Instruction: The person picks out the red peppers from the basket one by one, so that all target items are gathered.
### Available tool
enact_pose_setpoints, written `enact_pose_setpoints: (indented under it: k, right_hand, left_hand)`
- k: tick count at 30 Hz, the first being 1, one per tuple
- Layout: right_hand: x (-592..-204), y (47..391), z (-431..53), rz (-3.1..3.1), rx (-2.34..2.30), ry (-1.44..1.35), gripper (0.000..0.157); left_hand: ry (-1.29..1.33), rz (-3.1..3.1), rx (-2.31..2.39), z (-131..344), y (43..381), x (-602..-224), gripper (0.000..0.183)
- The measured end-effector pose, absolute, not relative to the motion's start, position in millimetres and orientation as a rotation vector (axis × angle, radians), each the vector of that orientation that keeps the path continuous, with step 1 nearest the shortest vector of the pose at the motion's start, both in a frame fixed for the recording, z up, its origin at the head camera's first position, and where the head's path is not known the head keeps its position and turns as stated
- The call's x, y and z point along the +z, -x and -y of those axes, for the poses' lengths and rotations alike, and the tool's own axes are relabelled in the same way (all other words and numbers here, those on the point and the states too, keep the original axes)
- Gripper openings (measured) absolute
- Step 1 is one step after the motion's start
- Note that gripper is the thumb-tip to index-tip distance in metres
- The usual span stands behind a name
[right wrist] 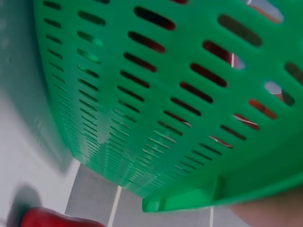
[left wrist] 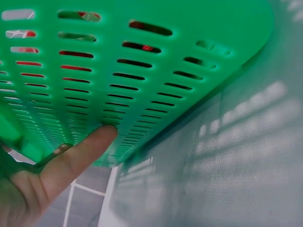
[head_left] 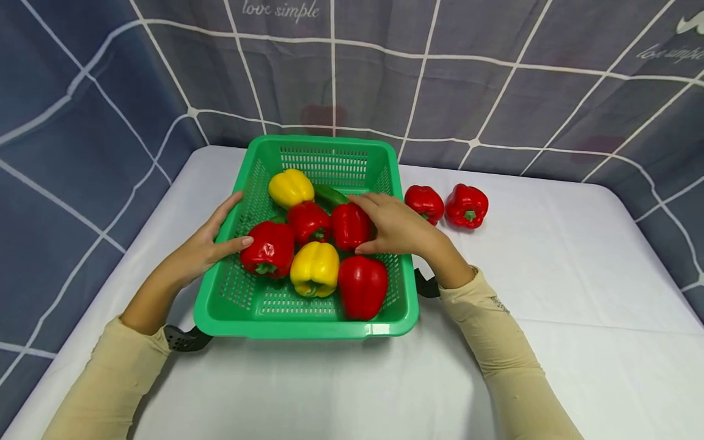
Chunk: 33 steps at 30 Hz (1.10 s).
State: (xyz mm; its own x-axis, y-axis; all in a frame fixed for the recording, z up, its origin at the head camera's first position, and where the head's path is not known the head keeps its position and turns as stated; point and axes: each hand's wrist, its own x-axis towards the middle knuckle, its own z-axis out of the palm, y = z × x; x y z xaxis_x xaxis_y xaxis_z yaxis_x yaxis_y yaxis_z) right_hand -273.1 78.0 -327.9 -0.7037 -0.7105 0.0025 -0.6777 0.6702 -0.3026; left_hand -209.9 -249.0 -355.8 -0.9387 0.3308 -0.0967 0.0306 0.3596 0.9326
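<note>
A green plastic basket with slotted walls holds several bell peppers. My left hand grips its left rim, thumb inside near a red bell pepper. In the left wrist view, a finger lies along the basket's outer wall. Reaching over the right rim, my right hand holds another red bell pepper between thumb and fingers, inside the basket. Close by are a third red pepper, a large red pepper, two yellow peppers and a green cucumber-like vegetable, partly covered.
Two red bell peppers lie on the white tablecloth, just right of the basket. A grey checked curtain hangs behind and beside the table. In the right wrist view, the basket wall fills most of the picture.
</note>
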Motion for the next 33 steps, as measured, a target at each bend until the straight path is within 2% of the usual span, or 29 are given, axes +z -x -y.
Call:
enact_pose_setpoints:
  k: [19,33]
  right_hand:
    - [-301,271,-111,-2.847,-0.83,1.194,0.086]
    - [-284,268,-171,-2.988,-1.099,0.975,0.081]
  left_hand:
    - [-0.354,-2.361,1.608,249,211,-357,0.079]
    - [-0.341,-2.377,1.55,250,210,-356,0.079]
